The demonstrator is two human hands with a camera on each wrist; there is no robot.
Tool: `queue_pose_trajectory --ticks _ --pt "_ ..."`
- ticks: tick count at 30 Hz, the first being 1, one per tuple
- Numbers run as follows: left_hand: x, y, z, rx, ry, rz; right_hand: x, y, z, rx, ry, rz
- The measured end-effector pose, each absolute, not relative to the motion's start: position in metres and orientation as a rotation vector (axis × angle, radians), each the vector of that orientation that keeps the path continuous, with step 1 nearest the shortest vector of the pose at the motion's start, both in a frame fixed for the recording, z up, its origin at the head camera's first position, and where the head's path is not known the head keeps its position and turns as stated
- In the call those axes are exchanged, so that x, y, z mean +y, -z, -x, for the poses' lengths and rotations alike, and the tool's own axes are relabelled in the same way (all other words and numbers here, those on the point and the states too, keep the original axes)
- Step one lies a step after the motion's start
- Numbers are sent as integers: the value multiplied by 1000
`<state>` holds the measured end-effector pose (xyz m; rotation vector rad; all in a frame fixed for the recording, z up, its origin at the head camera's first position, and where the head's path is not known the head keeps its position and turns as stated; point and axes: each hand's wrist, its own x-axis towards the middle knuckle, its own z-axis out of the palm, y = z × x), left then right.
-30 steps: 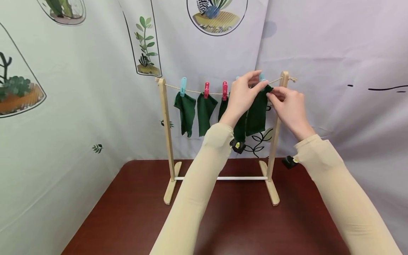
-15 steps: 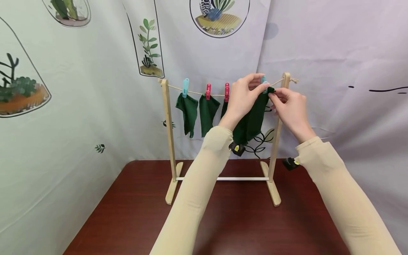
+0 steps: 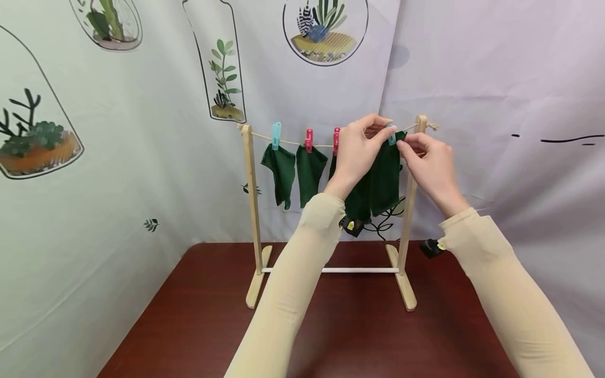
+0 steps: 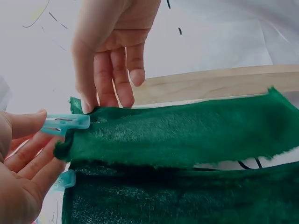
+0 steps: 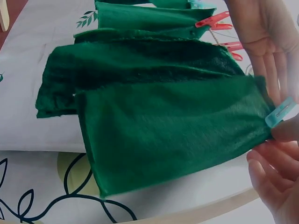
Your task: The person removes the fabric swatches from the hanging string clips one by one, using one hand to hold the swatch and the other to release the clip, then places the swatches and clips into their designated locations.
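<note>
Near the right end of a string line, my left hand point(image 3: 361, 149) pinches a light-blue clothespin point(image 4: 65, 122) between thumb and fingers. The pin's jaws lie over the top edge of a dark green cloth point(image 3: 385, 181), which hangs below. At that cloth's upper right corner my right hand point(image 3: 432, 163) pinches the edge between thumb and fingertips, close beside the pin. Behind it hangs a second green cloth point(image 4: 177, 196) with another light-blue clothespin point(image 4: 65, 179) at its top. In the head view my left hand hides that second pin.
The wooden rack point(image 3: 409, 220) carries the line above a dark red table point(image 3: 359, 325). Further left, more green cloths point(image 3: 282, 176) hang from a blue clothespin point(image 3: 276, 136) and red clothespins point(image 3: 309, 140). A printed fabric backdrop point(image 3: 510, 79) stands close behind.
The held cloth first swings left, then hangs straighter. My left hand and the blue clothespin come slightly lower; my right hand keeps the corner. The head view shifts a little.
</note>
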<state>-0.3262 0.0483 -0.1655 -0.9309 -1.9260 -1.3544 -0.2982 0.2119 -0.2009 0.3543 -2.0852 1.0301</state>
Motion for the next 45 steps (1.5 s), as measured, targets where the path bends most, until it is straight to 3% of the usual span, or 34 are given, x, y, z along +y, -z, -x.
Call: queue_pose_trajectory --ticks 17,26,45 --pt "39 153 293 -1594 1363 1169 213 208 292 -2145 -1000 -339" --pt "22 148 281 -1677 1441 1145 220 208 290 -2159 -997 -330" --pt "-92 149 264 -1850 1430 875 273 208 261 -2323 -909 -234"
